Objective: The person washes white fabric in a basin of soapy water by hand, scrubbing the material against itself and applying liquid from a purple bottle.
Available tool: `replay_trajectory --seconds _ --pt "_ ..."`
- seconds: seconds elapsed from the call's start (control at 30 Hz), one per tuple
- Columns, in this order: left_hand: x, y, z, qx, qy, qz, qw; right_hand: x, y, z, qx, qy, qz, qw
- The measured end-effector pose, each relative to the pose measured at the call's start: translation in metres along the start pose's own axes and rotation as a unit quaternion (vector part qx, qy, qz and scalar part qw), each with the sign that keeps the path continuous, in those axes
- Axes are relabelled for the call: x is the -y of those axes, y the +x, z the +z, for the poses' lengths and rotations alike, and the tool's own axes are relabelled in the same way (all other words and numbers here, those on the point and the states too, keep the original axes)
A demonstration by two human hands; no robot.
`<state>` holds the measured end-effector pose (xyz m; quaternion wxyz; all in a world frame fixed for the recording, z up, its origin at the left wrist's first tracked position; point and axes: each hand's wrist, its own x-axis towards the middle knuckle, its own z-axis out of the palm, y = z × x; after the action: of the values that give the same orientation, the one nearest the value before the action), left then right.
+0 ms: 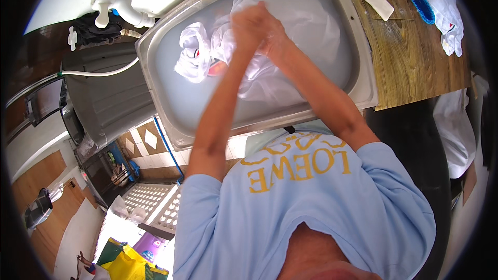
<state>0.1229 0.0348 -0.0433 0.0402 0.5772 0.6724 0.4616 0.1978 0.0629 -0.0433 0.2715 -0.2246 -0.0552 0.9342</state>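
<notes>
A soaked white garment (pixel 193 54) with small red and dark marks lies in the cloudy water of a large grey basin (pixel 150 67). Over the basin my left hand (pixel 250 25), smeared by motion, is closed on a bunched part of the cloth. Close against it, my right hand (pixel 272 35) also grips the fabric, its fingers partly hidden behind the left. More white cloth (pixel 314 31) spreads through the water on the right side, partly under the surface.
Right of the basin, a wooden board (pixel 415 67) carries a whitish soap bar (pixel 378 3), a blue brush (pixel 419 2) and another white garment (pixel 441 10). A white tap (pixel 111 5) juts in at the upper left. A thin white hose (pixel 101 73) runs to the basin's left side.
</notes>
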Motion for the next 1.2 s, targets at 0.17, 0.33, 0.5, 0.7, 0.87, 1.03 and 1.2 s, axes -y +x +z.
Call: replay_trajectory --seconds 0.17,0.33,0.5,0.7,0.87,1.03,1.2 --pt "0.036 -0.008 -0.001 -0.105 0.021 0.035 0.994 0.003 0.001 -0.006 -0.027 -0.082 -0.008 0.996" --pt "0.038 0.024 -0.056 -0.034 -0.227 -0.345 0.91 0.021 0.002 0.024 -0.19 0.003 0.016 0.982" --pt "-0.011 0.023 -0.05 -0.052 -0.466 -0.351 0.811 0.016 0.014 -0.001 -0.143 0.023 0.017 0.989" --pt "0.018 0.007 0.006 -0.004 0.076 0.022 0.997 0.012 0.031 -0.045 0.205 -0.015 0.03 0.978" --pt "0.018 0.021 -0.012 -0.023 -0.038 -0.004 0.999 -0.009 0.014 0.015 -0.182 -0.103 0.02 0.978" --pt "-0.009 0.024 0.016 -0.007 -0.07 -0.009 0.998 -0.005 0.064 -0.085 0.339 -0.11 -0.154 0.921" --pt "0.019 0.011 -0.011 0.06 0.021 0.003 0.998 -0.008 0.008 0.022 -0.146 -0.068 0.024 0.987"
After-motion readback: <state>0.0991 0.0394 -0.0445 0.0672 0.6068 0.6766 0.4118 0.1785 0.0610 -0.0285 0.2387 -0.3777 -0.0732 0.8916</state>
